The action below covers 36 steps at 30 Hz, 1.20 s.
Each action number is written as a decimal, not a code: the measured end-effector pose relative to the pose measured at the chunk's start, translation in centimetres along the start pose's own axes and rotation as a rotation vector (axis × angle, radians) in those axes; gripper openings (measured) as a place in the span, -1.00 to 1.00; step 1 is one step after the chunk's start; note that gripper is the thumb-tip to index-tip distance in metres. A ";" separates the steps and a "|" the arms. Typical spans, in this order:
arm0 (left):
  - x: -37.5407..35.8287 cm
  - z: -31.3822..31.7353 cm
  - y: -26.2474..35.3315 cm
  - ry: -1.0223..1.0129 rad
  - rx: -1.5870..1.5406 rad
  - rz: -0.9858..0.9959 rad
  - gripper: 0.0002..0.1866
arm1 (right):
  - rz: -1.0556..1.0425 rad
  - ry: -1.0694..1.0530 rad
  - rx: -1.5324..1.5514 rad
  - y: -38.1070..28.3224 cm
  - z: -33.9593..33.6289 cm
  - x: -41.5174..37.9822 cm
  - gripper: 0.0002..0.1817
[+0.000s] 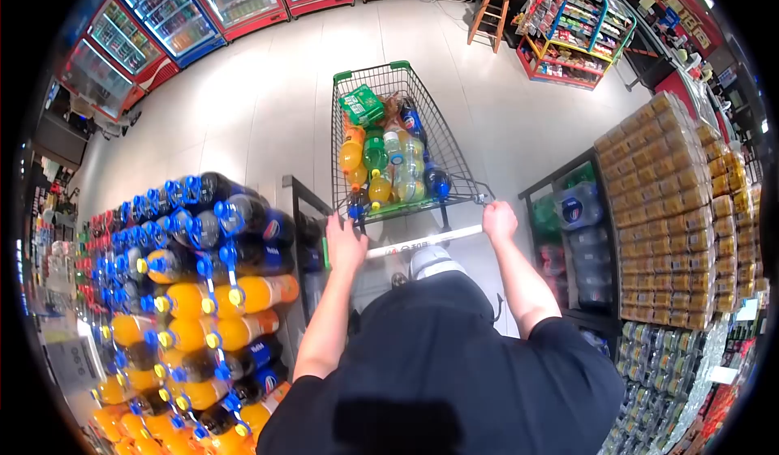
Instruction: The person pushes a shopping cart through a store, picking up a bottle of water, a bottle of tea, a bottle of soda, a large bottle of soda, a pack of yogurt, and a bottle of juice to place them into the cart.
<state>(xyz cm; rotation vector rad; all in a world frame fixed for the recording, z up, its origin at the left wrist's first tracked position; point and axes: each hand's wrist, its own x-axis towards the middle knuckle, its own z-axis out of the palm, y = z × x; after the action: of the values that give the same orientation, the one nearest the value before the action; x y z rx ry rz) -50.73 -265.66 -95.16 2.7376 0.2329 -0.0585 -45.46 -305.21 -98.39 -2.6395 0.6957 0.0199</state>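
Observation:
A shopping cart [454, 143] of dark wire mesh with green corner pieces stands in front of me. Its white handle [426, 242] runs across, close to my body. My left hand [346, 242] is closed over the handle's left end, with the fingertips partly visible. At the opposite end, my right hand [500, 221] wraps round the handle. Inside the basket lie several drink bottles, among them orange bottles [351, 153], a green bottle [375, 151] and a dark cola bottle [438, 182]. A green package [362, 105] lies on top near the front.
Stacked orange and cola bottles [187, 301] rise at my left. Black shelving [572, 236] and tall stacks of canned drinks [657, 212] stand at my right. Ahead are drink coolers [231, 1], a wooden stool [491, 15] and a snack rack [576, 33] on the tiled floor [268, 74].

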 end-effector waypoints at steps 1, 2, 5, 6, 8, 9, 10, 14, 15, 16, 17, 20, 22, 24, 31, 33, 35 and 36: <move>1.3 0.1 0.3 0.090 0.013 0.054 -0.43 | -0.002 0.001 0.010 -0.8 0.6 1.5 -0.66; 2.7 0.1 0.4 0.037 -0.042 0.037 -0.48 | -0.015 0.023 0.020 -1.5 1.2 3.1 -0.66; 7.0 1.0 0.5 0.122 -0.067 0.032 -0.64 | -0.021 0.063 0.051 -4.3 2.4 7.3 -0.68; 8.8 0.4 1.0 0.033 0.024 0.010 -0.61 | 0.001 0.083 0.068 -5.3 2.9 8.6 -0.70; 13.0 1.2 -0.1 -0.070 0.149 0.057 -0.46 | -0.012 0.019 0.077 -6.4 3.8 11.6 -0.70; 14.8 1.3 -0.3 -0.053 0.157 0.047 -0.46 | -0.013 -0.034 0.078 -7.3 4.3 13.2 -0.69; 17.0 1.2 -0.3 -0.073 0.183 0.054 -0.45 | -0.032 -0.028 0.097 -8.7 4.7 14.7 -0.69; 24.6 0.5 -0.7 -0.160 0.251 0.041 -0.41 | -0.152 -0.115 -0.040 -12.4 4.8 18.1 -0.66; 26.4 0.1 -0.6 -0.200 0.272 0.030 -0.40 | -0.180 -0.137 -0.024 -13.4 4.8 18.8 -0.65; 27.5 0.1 -0.6 -0.213 0.280 0.033 -0.39 | -0.186 -0.135 -0.021 -13.7 4.8 19.0 -0.65; 28.5 0.1 -1.0 -0.208 0.281 0.031 -0.39 | -0.205 -0.169 -0.027 -14.0 4.8 19.2 -0.63; 33.8 0.1 -2.6 -0.205 0.286 0.065 -0.41 | -0.232 -0.219 -0.004 -18.2 4.5 22.3 -0.61; 36.6 0.3 -3.1 -0.157 0.346 0.108 -0.44 | -0.224 -0.256 -0.003 -19.4 4.7 22.5 -0.61; 41.0 -0.1 -3.3 -0.137 0.332 0.126 -0.45 | -0.186 -0.268 0.007 -22.2 5.8 25.6 -0.61; 50.3 -1.7 -5.2 -0.149 0.258 0.164 -0.51 | -0.162 -0.302 0.070 -26.2 10.1 28.8 -0.62; 52.7 -2.5 -5.6 -0.166 0.275 0.188 -0.51 | -0.165 -0.299 0.022 -27.1 11.6 29.5 -0.60; 54.1 -2.4 -6.5 -0.172 0.291 0.199 -0.50 | -0.155 -0.312 0.021 -28.3 12.3 30.0 -0.59; 55.4 -2.2 -7.0 -0.173 0.316 0.221 -0.48 | -0.135 -0.313 0.034 -29.8 12.2 30.3 -0.58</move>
<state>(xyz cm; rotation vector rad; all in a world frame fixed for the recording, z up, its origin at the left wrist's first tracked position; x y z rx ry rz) 2.67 -249.92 -99.79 3.0298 -0.1400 -0.2919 -3.67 -291.12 -101.65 -2.5634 0.4083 0.3699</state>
